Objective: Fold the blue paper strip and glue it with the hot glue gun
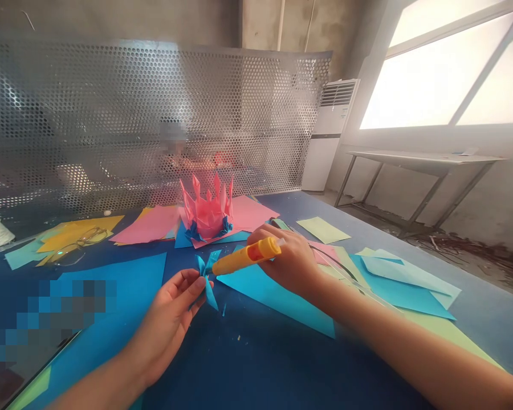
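Between the thumb and fingers of my left hand [177, 304] is a folded blue paper piece [211, 295], shaped like a bow. My right hand [288, 256] grips a yellow hot glue gun [243, 259], its nozzle pointing left and meeting the middle of the blue piece. Whether glue is coming out is hidden. Just beyond both hands, a pink folded-paper crown [209, 210] stands upright with small blue folded pieces at its base. Under the right hand lies a blue paper sheet [277, 299].
Eyeglasses [79, 247] rest by yellow paper [64, 233] at left. Pink sheets [147, 223] flank the crown; blue and green papers [406, 282] lie at right. A cable [342, 265] runs past my right forearm. Behind the table stands a perforated metal panel [154, 114].
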The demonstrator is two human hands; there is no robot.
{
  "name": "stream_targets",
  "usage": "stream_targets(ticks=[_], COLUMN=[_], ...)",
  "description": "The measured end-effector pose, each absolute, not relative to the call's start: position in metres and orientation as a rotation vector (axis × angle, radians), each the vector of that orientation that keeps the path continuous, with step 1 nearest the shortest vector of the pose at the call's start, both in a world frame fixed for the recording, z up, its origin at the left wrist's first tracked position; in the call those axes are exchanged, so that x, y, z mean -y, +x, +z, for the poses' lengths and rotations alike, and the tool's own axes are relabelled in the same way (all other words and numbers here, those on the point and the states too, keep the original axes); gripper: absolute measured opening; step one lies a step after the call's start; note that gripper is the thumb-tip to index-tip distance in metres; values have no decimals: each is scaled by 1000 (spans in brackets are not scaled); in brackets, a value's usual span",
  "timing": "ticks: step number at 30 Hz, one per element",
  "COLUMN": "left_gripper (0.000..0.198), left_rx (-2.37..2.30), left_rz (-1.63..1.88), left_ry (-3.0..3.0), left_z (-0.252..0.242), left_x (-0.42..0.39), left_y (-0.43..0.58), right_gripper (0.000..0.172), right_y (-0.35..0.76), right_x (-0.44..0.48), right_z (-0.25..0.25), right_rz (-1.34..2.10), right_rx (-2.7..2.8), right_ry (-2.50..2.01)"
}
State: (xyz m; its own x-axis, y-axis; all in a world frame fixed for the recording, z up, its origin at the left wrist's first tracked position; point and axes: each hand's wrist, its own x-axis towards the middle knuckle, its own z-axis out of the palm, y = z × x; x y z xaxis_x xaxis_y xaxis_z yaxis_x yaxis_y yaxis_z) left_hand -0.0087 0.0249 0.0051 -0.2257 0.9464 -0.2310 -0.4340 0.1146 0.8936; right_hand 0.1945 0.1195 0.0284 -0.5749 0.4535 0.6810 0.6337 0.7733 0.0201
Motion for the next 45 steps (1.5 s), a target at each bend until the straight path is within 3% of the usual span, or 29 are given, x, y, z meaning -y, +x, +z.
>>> stream_targets(ticks=[28,32,38,42,45], left_gripper=[11,10,11,12,12], left_rx=[-1135,-1124,-1117,-1081,-1051], left_rz=[1475,1496,1533,1524,1525], left_ry=[633,603,516,475,465], left_z=[4,5,8,9,8], left_x=[-25,-25,-25,-25,-25], left_y=[-9,-8,-6,-6,-7], right_gripper=[21,7,12,6,16], right_y=[196,197,206,217,225], right_x=[-119,-117,-116,-123,-134], right_z=[31,35,50,58,61], right_rz=[-295,-266,-186,-93,-55], right_rx=[2323,2402,2548,2600,2531], right_ry=[-706,-622,-557,-630,-881])
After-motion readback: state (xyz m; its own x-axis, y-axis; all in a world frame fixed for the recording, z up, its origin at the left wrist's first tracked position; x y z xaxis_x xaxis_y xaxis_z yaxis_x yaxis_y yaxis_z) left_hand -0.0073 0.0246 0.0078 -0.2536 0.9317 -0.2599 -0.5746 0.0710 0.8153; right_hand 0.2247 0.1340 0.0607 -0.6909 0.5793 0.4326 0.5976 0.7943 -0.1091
